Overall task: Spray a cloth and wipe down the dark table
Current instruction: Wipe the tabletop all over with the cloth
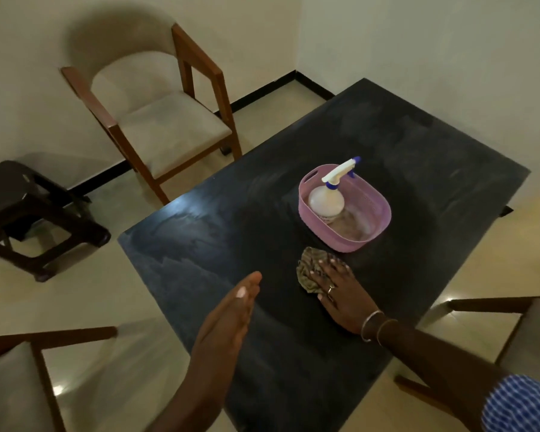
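**Wiping Stage: Cloth Under Right Hand, Basket in the Path**

While the right hand (337, 291) presses flat with fingers spread over the crumpled cloth (309, 272), the left hand (231, 310) hovers edge-on above the desk (200, 244), fingers straight and together, gripping nothing. The cloth lies on the dark surface, just in front of the pink basket (345, 210), near but apparently not touching it. The spray bottle (328, 198) stands inside the basket, leaning toward its far rim, nozzle pointing away.

Streaked, hazy marks show across the left and far portions of the desk; the work appears to be in the wiping stage.

Hazards from this position:
- A forward stroke would likely push the cloth into the basket and shove it along; the leaning bottle could tip.
- The patch under the basket would likely be missed unless the basket is lifted or moved aside.
- The bunched cloth offers a small contact area, which may leave streaks.
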